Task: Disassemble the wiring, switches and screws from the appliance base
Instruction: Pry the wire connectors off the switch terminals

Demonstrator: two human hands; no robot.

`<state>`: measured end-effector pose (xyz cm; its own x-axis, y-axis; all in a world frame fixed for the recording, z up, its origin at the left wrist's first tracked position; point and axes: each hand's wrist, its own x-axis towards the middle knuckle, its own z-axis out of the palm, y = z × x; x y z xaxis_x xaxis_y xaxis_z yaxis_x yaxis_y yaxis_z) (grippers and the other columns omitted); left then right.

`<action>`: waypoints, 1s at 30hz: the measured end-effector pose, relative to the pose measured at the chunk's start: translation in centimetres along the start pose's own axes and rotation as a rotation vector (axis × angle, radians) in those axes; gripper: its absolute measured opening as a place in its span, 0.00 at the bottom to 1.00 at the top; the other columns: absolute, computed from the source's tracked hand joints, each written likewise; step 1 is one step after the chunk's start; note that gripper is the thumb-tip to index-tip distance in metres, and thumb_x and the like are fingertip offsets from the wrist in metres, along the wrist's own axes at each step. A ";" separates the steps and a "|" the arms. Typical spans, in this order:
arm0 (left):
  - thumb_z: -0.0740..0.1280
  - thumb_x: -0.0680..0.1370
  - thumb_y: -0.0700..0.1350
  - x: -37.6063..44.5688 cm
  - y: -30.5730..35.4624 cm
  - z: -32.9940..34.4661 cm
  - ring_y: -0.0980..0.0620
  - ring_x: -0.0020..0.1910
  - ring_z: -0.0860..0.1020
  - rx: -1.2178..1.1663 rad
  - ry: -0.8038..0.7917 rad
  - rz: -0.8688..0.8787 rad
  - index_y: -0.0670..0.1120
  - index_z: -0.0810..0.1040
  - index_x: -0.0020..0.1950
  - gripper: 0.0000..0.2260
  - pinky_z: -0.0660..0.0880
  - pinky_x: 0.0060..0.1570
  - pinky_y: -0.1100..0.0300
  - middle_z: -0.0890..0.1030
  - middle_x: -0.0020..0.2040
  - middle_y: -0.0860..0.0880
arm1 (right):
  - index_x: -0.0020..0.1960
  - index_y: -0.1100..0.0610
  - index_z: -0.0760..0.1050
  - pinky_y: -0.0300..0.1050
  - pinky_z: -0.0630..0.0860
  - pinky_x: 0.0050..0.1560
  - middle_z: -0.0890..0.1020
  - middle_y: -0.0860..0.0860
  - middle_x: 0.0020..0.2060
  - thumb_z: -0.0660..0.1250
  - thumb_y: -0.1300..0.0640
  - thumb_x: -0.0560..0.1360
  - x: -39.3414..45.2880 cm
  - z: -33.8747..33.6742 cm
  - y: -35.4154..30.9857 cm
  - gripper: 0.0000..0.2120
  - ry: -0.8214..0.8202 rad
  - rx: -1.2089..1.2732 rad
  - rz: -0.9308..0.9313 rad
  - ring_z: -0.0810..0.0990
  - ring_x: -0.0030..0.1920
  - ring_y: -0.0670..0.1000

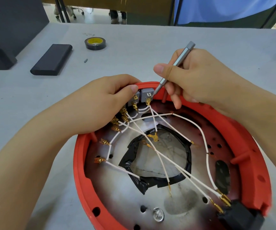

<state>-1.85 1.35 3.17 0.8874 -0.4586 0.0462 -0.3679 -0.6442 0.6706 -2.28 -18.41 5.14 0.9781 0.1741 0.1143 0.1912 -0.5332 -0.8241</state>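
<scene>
The driver [173, 67] is pinched in the right hand [198, 77], its tip set on a terminal of the right switch [147, 95] at the base's [250, 146] far rim. The left switch [134, 99] is gripped by the left hand [100, 103]. A slip could gouge the wires [150, 113] just below the tip.

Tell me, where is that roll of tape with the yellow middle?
In the head view the roll of black tape lies flat on the grey table, upper left, beyond the red appliance base, right of a black rectangular case.
</scene>
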 end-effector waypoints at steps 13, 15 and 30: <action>0.55 0.81 0.55 -0.1 -0.1 -0.2 0.61 0.45 0.76 -0.020 0.002 -0.005 0.66 0.76 0.52 0.10 0.69 0.45 0.71 0.81 0.47 0.57 | 0.35 0.55 0.66 0.38 0.68 0.25 0.74 0.51 0.22 0.65 0.53 0.78 -0.5 0.8 0.1 0.16 0.161 0.014 -0.091 0.70 0.17 0.47; 0.55 0.81 0.55 -0.1 -0.1 -0.1 0.64 0.42 0.76 -0.021 0.001 -0.008 0.65 0.76 0.53 0.10 0.71 0.39 0.72 0.81 0.46 0.59 | 0.36 0.54 0.66 0.41 0.70 0.29 0.75 0.50 0.24 0.65 0.51 0.78 -0.7 1.0 0.0 0.15 0.171 -0.066 -0.122 0.72 0.20 0.47; 0.55 0.82 0.54 -0.2 0.0 -0.1 0.62 0.45 0.76 -0.026 -0.010 -0.018 0.62 0.76 0.56 0.11 0.67 0.48 0.71 0.82 0.48 0.56 | 0.36 0.55 0.65 0.45 0.72 0.31 0.74 0.55 0.21 0.63 0.49 0.79 -0.2 1.3 0.2 0.16 0.154 -0.089 -0.120 0.70 0.18 0.49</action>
<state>-1.99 1.49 3.28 0.8911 -0.4531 0.0264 -0.3442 -0.6367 0.6900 -2.59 -17.51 4.23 0.9475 0.1163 0.2979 0.3074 -0.5883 -0.7479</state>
